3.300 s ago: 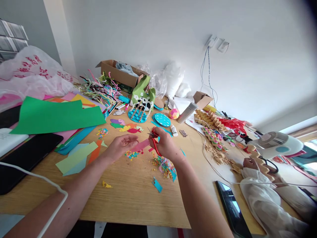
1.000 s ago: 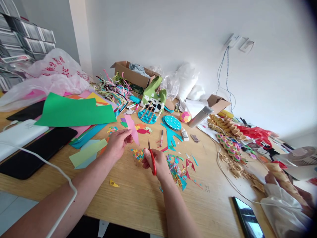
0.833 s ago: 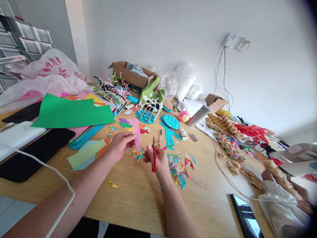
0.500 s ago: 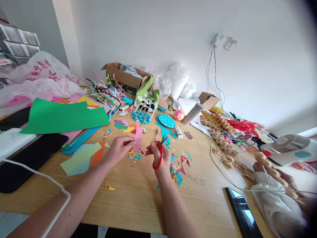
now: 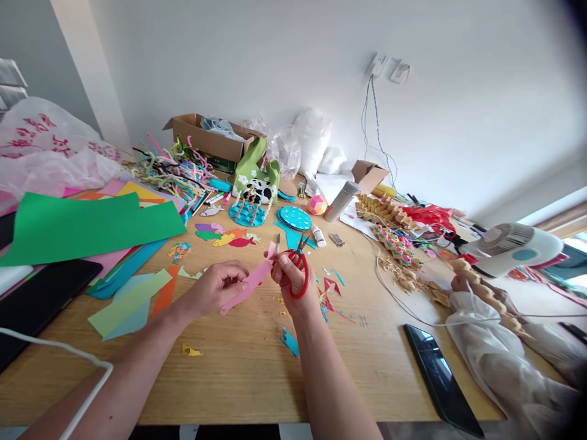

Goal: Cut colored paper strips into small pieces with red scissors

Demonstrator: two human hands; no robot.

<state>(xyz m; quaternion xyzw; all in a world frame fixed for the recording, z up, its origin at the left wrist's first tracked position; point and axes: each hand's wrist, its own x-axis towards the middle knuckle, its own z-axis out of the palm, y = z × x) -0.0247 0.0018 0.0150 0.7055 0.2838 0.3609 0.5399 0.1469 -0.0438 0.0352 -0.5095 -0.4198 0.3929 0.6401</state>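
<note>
A pink paper strip (image 5: 253, 282) slants up to the right between my hands. My left hand (image 5: 222, 287) is closed at its lower left edge, thumb and fingertips on the paper. My right hand (image 5: 291, 282) holds red-handled scissors (image 5: 305, 280), blades pointing up and away, and its fingertips meet the strip's upper end. The scissors' blades are apart from the paper. Beyond my hands lie coloured paper fish, a red one (image 5: 242, 242) and a purple one (image 5: 208, 227) among them. A blue paper scrap (image 5: 290, 342) lies near my right wrist.
Green paper (image 5: 92, 229) covers other sheets at left. A panda bag (image 5: 257, 177), blue discs (image 5: 295, 218) and a grey bottle (image 5: 342, 201) stand behind. A phone (image 5: 440, 379), a cable and a fan (image 5: 513, 247) are at right, where another person's hands (image 5: 468, 284) hold a beige wavy piece.
The pink strip has gone from upright to slanted, its upper end now at my right fingertips. My left hand has turned and lowered slightly. The view has swung right.
</note>
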